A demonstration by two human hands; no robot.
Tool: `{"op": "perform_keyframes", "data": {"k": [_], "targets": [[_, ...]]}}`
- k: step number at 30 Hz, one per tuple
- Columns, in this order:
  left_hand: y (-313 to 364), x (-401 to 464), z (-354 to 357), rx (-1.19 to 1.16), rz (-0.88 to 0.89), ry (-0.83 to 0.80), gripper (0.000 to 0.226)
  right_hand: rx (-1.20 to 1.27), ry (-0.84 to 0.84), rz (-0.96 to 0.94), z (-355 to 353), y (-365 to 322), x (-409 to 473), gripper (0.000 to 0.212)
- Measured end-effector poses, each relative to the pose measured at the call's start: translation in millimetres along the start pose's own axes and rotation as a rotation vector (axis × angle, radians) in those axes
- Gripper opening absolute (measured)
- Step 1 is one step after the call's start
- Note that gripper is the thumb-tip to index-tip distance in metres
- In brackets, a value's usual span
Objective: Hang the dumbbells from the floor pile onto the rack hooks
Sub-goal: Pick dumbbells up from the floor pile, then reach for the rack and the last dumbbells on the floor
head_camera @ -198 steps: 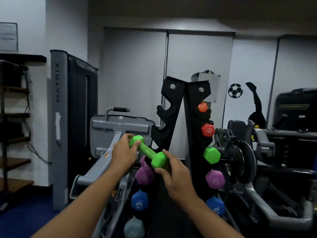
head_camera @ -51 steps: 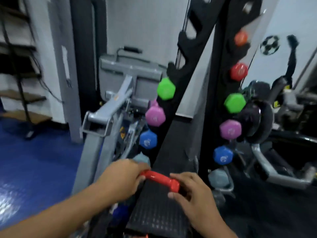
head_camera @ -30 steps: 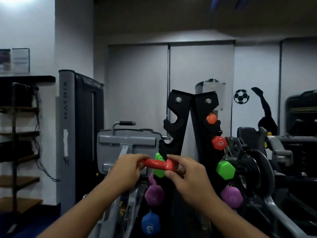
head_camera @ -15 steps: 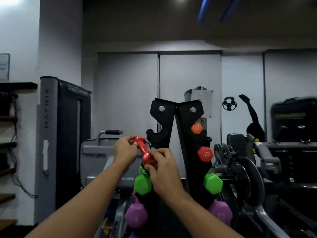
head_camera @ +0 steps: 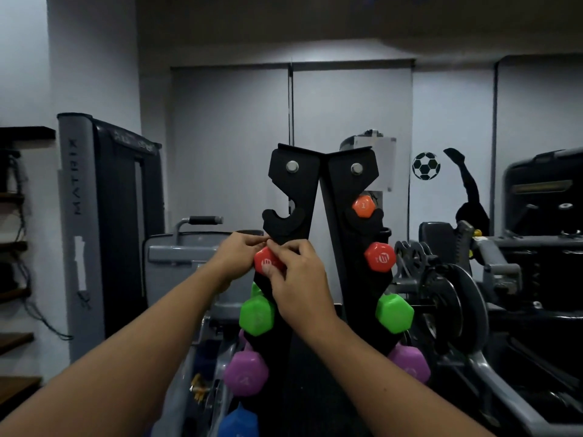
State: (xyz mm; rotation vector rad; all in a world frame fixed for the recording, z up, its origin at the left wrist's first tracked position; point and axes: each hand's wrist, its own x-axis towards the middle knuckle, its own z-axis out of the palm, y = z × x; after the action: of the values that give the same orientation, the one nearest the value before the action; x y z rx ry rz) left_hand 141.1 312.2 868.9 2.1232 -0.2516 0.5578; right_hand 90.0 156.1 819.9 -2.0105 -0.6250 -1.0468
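Red dumbbell [head_camera: 266, 262], earlier tilted in both hands, now meets rack [head_camera: 291, 197].

A single head-worn view looks forward, roughly level, close to the black dumbbell rack [head_camera: 296, 197], which stands centred in frame; both forearms reach in from the bottom edge toward it; gym machines and a white wall lie behind it

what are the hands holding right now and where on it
Both hands hold the red dumbbell at the rack: right hand around its near head, left hand at the far end.
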Motion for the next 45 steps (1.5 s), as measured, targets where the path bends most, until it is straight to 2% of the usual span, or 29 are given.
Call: {"op": "perform_keyframes", "data": {"k": [8, 12, 16, 21, 28, 32, 39, 45], "targets": [[14, -55, -24, 0.465, 0.22, 0.056, 0.032, -0.065, -0.115, 0.029, -35, -2, -19, 0.057], [17, -101, -20, 0.607, 0.287, 0.096, 0.052, -0.093, -0.14, 0.042, -50, -5, -48, 0.056], [8, -148, -7, 0.671, 0.327, 0.047, 0.07, -0.113, -0.165, 0.034, -57, -8, -86, 0.055], [-7, -183, 2, 0.768, 0.379, 0.008, 0.07, -0.143, -0.182, 0.019, -62, -6, -125, 0.051], [-33, -241, 34, 0.767, 0.448, -0.05, 0.072, -0.173, -0.195, 0.05, -70, 14, -177, 0.05], [-85, -296, 82, 0.75, 0.449, -0.186, 0.071, -0.137, -0.269, 0.157, -56, 48, -255, 0.046], [-202, -369, 161, 0.8, 0.243, -0.544, 0.071, -0.132, -0.517, 0.414, -17, 120, -395, 0.043], [-303, -407, 230, 0.801, 0.074, -0.751, 0.071, -0.156, -0.795, 0.626, 37, 183, -487, 0.042]]}}
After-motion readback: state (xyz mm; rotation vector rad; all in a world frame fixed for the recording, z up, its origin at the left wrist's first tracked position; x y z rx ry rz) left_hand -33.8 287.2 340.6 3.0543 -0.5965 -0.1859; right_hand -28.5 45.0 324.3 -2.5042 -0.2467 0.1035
